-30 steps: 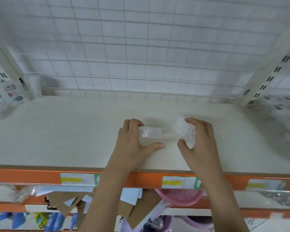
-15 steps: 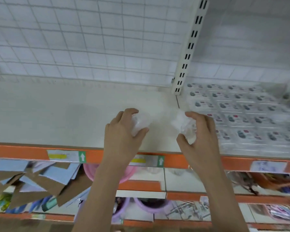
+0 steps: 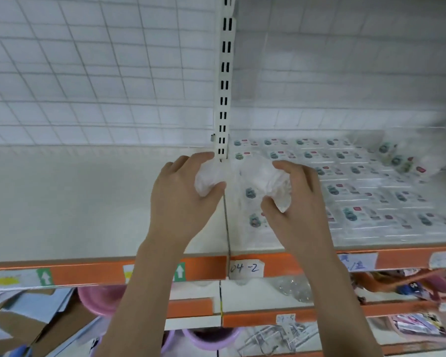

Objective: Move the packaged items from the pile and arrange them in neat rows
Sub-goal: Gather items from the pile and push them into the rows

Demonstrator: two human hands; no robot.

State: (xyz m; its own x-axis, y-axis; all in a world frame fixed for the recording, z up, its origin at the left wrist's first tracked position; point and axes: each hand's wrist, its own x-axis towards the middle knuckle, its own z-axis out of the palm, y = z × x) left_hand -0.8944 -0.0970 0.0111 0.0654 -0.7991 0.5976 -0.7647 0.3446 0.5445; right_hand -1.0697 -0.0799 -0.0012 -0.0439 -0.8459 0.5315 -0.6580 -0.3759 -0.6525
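My left hand (image 3: 180, 199) grips one end of a crumpled clear plastic wrapper (image 3: 245, 179), fingers curled round a bunched wad. My right hand (image 3: 296, 202) grips the other end, also bunched. The wrapper stretches between both hands above the seam of two shelf boards. Behind and to the right of my hands, several flat packaged items (image 3: 358, 186) with small green and red labels lie in neat rows on the right shelf board (image 3: 281, 240). A looser heap of the same packets (image 3: 407, 161) sits at the far right.
A white slotted upright (image 3: 224, 81) stands at the back between the boards, with wire grid behind. The left shelf board (image 3: 75, 202) is bare white. Orange shelf edge (image 3: 204, 269) carries labels; pink basins (image 3: 98, 300) and cardboard lie on the lower shelves.
The view has swung right along the shelf, bringing the rows of packets into sight. Both hands keep their grip, and the plastic now shows spread between them.
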